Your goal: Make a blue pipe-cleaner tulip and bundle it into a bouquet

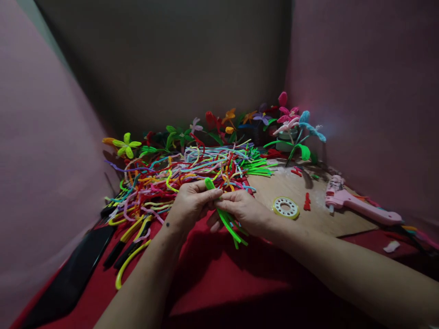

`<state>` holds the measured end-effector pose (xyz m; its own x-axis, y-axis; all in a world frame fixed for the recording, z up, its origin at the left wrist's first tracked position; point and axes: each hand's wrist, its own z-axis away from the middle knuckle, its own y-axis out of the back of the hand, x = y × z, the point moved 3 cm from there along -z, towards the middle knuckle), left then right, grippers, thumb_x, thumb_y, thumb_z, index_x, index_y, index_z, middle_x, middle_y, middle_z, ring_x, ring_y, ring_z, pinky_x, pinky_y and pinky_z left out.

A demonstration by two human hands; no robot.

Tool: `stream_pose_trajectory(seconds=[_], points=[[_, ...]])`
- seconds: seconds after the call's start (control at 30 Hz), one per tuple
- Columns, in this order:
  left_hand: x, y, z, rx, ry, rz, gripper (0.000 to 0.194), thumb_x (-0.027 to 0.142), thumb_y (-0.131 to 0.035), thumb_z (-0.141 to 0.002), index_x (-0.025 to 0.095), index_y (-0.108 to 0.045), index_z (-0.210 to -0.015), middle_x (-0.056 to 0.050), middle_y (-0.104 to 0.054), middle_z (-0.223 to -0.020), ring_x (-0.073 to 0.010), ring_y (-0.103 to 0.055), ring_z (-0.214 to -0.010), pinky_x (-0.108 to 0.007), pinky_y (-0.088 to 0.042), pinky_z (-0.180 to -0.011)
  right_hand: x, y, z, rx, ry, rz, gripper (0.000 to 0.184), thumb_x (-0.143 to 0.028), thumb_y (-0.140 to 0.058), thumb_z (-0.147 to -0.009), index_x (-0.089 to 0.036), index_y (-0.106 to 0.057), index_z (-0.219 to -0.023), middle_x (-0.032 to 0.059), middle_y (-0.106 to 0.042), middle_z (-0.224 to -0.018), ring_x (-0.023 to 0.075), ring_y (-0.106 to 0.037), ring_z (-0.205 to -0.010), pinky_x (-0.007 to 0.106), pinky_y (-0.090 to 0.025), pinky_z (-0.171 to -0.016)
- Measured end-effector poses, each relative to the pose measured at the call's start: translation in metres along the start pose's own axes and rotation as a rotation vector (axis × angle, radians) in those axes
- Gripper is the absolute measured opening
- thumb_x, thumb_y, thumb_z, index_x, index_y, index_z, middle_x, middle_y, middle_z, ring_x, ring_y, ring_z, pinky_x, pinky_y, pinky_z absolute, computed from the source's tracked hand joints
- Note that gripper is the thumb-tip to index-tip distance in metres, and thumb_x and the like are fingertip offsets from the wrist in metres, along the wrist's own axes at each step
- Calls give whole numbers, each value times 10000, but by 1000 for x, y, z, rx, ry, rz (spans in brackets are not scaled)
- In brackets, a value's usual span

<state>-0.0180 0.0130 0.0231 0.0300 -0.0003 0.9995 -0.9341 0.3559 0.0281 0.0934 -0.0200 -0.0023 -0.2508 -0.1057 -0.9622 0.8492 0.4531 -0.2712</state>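
Note:
Green pipe cleaners [226, 220] are between my two hands, their folded end up and their loose ends pointing down toward me. My left hand [194, 199] is closed on them near the folded top, thumb and forefinger pinching. My right hand [242, 208] closes on the same bunch from the other side, its fingertips meeting those of the left. Part of the bunch is hidden by the fingers. Just beyond my hands lies a large heap of many-coloured pipe cleaners [202, 160], with straight green ones on its right side.
Pipe-cleaner flowers [126, 145] stand along the back. To the right, a board [264, 189] carries a tape roll [286, 208], red bits [307, 201] and a pink glue gun [363, 208]. Yellow-and-black-handled pliers [132, 235] and a black flat object [73, 274] lie left on red cloth [219, 283].

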Motion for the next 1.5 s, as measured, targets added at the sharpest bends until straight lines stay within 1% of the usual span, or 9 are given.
stream_pose_trajectory(seconds=[0.1,0.33,0.5,0.77,0.83,0.97,1.07,1.37,1.5], points=[[-3,0,-1,-6,-16,-10,270,295,-698,-648,138,-493,-568,56,-450,-443,-16,-320,-335,-153,-204,-331,6,3,-2,57,-15,-131,255,-360,-597,-704,-111,-550,-730,40,-627,-528,132,-577,-418,243,-446,-464],[6,9,-1,114,-114,35,210,335,-643,-690,155,-562,-762,83,-403,-429,-27,-302,-309,-155,-183,-317,9,3,0,28,-88,-133,207,-316,-541,-737,-110,-543,-715,48,-631,-504,126,-572,-377,196,-410,-392],[6,7,-2,262,-198,-246,207,286,-565,-732,155,-500,-587,69,-398,-368,-38,-312,-329,-160,-226,-348,10,3,0,59,-88,-100,241,-353,-570,-712,-114,-544,-696,41,-625,-487,128,-565,-368,190,-392,-367],[-1,11,-6,485,-311,-487,189,303,-579,-706,163,-537,-586,39,-470,-468,-67,-396,-429,-184,-296,-421,15,5,-3,94,-92,-53,209,-324,-528,-751,-123,-539,-694,30,-618,-471,124,-558,-356,187,-385,-359],[-4,14,-8,391,-229,-381,220,333,-594,-704,161,-528,-585,48,-437,-457,-58,-360,-404,-185,-261,-394,16,7,-3,103,-90,-49,204,-315,-521,-756,-122,-539,-696,31,-619,-474,124,-559,-356,186,-381,-357],[-11,11,-10,16,68,35,285,408,-627,-692,156,-511,-631,86,-331,-427,-24,-222,-332,-179,-125,-344,13,8,-3,92,-84,-47,207,-316,-522,-756,-123,-531,-683,33,-619,-474,122,-556,-349,184,-376,-355],[-13,7,-9,-46,131,84,274,381,-655,-675,135,-539,-653,73,-376,-418,-19,-248,-325,-169,-125,-344,11,9,-4,99,-96,-37,204,-306,-516,-758,-119,-535,-679,31,-614,-463,117,-549,-341,178,-370,-351],[-7,7,-8,342,-117,-199,374,331,-628,-692,154,-421,-435,57,-366,-327,-34,-285,-311,-189,-191,-343,24,4,-6,83,-200,-131,168,-241,-490,-775,-109,-538,-684,64,-638,-490,136,-570,-356,191,-398,-354],[-7,12,-9,396,-148,-121,377,323,-651,-663,158,-395,-440,72,-324,-356,-28,-269,-331,-184,-171,-344,23,3,-4,88,-191,-129,175,-248,-504,-766,-107,-538,-668,62,-639,-494,137,-576,-360,195,-410,-368]])
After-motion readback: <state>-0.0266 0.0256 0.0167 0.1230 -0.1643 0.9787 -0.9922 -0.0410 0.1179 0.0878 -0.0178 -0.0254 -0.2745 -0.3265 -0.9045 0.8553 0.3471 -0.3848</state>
